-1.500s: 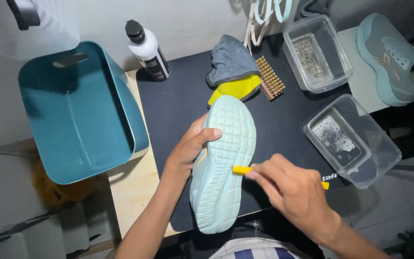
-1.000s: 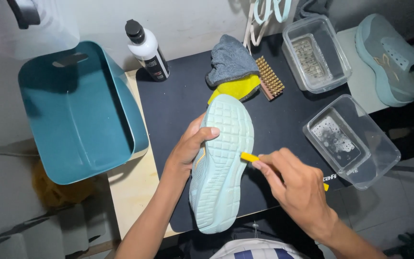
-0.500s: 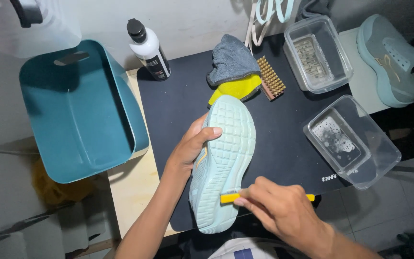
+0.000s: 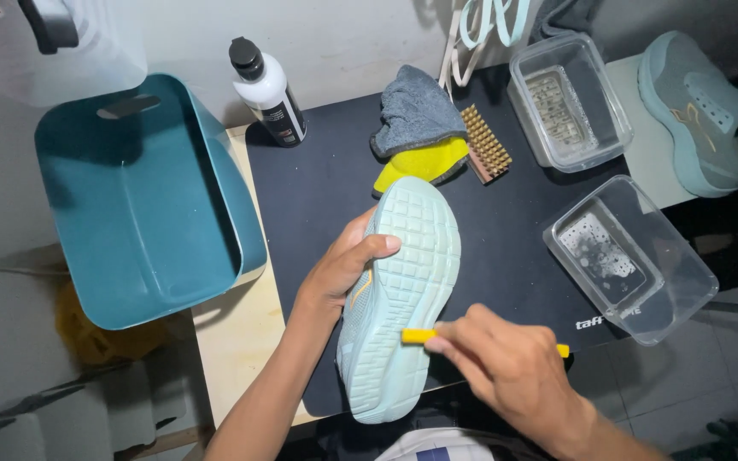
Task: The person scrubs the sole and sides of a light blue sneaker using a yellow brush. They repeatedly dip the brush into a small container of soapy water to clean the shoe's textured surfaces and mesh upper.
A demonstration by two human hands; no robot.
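Gripping the pale shoe (image 4: 403, 290) sole-up, left hand (image 4: 335, 273); right hand (image 4: 506, 367) presses yellow brush (image 4: 420, 336) on it

Light: bright overhead — hard shadows | edges: dim, murky | focus: sharp

Your right hand (image 4: 514, 376) has worked the yellow brush (image 4: 420, 336) down the pale green shoe (image 4: 399, 299): a moment ago its tip crossed the sole's middle, then slid a little toward the toe, and now it lies across the heel half, nearer you. The hand itself has dropped with it, closer to your body. The shoe's sole has tilted slightly more toward the camera.
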